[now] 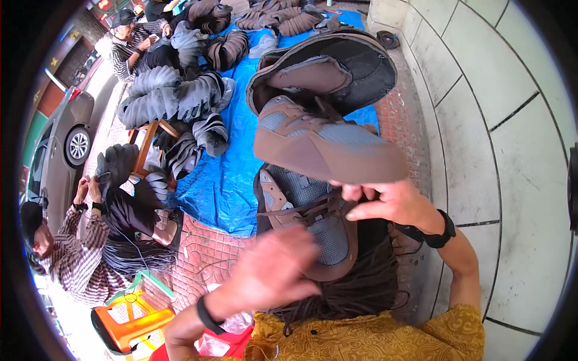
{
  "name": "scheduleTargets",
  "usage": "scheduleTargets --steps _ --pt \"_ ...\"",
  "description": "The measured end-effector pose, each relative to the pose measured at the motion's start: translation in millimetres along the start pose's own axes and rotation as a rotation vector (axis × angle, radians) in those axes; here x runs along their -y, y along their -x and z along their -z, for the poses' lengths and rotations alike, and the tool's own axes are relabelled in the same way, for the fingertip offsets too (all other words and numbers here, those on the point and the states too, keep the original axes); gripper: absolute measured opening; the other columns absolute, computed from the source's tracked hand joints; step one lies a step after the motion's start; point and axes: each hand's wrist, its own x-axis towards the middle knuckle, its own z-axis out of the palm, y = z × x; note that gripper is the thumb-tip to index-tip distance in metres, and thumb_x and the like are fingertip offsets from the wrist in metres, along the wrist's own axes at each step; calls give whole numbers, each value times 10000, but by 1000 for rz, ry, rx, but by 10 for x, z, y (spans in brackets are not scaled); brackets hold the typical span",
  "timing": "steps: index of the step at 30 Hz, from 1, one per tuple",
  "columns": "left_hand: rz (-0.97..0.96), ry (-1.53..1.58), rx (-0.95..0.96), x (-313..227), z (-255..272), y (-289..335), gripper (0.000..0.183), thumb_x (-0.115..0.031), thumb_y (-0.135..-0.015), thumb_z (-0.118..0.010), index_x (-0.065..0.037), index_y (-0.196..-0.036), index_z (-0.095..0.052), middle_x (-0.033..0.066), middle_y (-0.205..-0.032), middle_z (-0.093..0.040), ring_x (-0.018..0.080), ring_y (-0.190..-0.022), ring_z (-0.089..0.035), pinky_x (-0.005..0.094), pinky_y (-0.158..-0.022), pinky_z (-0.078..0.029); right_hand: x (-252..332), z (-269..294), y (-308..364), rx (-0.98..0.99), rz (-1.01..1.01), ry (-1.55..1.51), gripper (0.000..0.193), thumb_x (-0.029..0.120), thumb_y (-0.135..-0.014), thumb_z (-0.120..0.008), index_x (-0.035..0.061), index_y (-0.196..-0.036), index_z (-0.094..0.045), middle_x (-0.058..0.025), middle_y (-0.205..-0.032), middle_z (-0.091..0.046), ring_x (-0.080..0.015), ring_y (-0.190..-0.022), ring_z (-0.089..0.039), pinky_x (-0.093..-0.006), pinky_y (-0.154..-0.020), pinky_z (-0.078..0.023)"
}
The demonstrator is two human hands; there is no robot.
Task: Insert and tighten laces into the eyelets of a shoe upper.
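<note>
My right hand (394, 204) has its fingers against the toe end of a brown and grey-blue shoe upper (331, 144), gripping the edge. Its thumb points left, over a second shoe upper (328, 237) lying below with loosely threaded dark laces. My left hand (271, 265) is blurred by motion beside that lower upper, thumb apart from the fingers, and no object shows in it. Behind the raised upper stands another brown upper (313, 78), its dark inside showing. A thick bundle of dark brown laces (355, 289) lies across my lap.
A blue tarp (223, 192) covers the brick paving ahead, bearing several stacks of grey uppers (174, 96). A tiled wall (475, 156) closes off the right. Orange stool (132, 322) at lower left; co-worker (90, 240) seated at left, another (135, 45) farther back. Parked car (60, 138).
</note>
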Motion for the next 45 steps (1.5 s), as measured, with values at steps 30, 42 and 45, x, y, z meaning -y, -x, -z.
scheduleTargets --steps 30,42,45 --pt "137 -390 -148 247 -160 -180 373 -67 -641 -590 23 -997 -524 118 -866 -503 266 -825 -508 346 -708 -440 -172 238 -435 101 136 365 277 81 -606 -684 22 -862 -597 -60 -807 -584 -162 -733 -557 -281 -653 -447" --pt "54 -569 -25 284 -157 -273 232 -81 -608 -540 -18 -824 -485 73 -710 -416 207 -683 -466 307 -582 -406 -468 -182 -91 -211 639 828 173 -22 -562 -540 69 -704 -504 -47 -589 -456 -212 -573 -506 -318 -550 -380" --pt "37 -557 -9 314 -117 -308 211 -78 -598 -545 -32 -789 -468 68 -699 -417 206 -669 -467 302 -571 -403 -381 -147 -111 -279 671 640 185 -64 -568 -553 52 -711 -535 -60 -638 -497 -211 -588 -523 -311 -544 -398"
